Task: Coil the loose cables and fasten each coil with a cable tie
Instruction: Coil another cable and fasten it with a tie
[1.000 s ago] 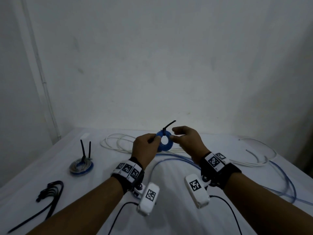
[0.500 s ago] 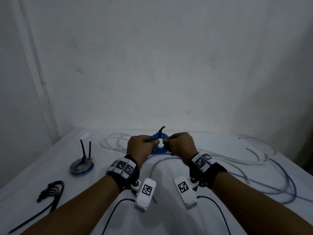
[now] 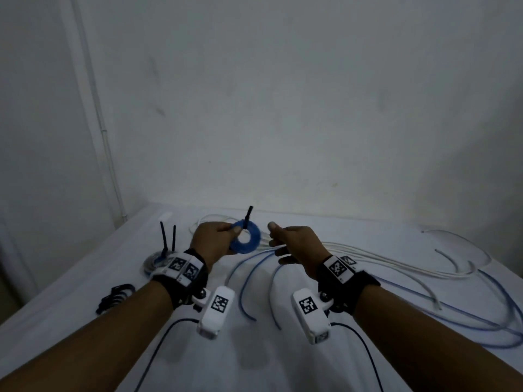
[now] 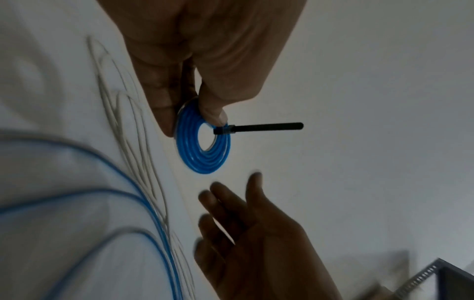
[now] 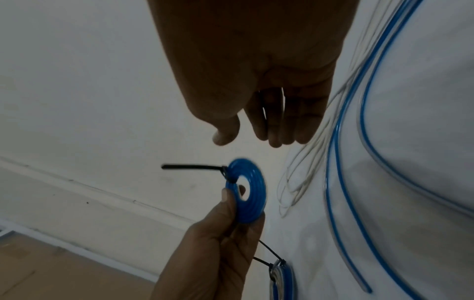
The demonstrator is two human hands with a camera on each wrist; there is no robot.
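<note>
A small flat blue cable coil (image 3: 245, 235) (image 4: 202, 142) (image 5: 247, 196) is held above the table, pinched at its edge between thumb and fingers of my left hand (image 3: 215, 241) (image 4: 195, 109) (image 5: 225, 215). A black cable tie (image 3: 248, 217) (image 4: 259, 128) (image 5: 192, 167) is fastened round the coil, its tail sticking up. My right hand (image 3: 285, 244) (image 5: 254, 136) (image 4: 231, 205) hovers just right of the coil, fingers loose and holding nothing. Loose blue cables (image 3: 254, 278) (image 5: 341, 162) and white cables (image 3: 382, 258) lie on the table.
A tied coil (image 3: 155, 261) with two upright black tie tails lies at the left. A bunch of spare black cable ties (image 3: 114, 297) lies nearer the left edge. The white table (image 3: 70, 301) meets a wall behind. More blue cable loops (image 3: 495, 321) sprawl at the right.
Both hands held the coil half a second ago. My right hand has let go and moved off to the right; the left hand keeps the coil, now turned face-on.
</note>
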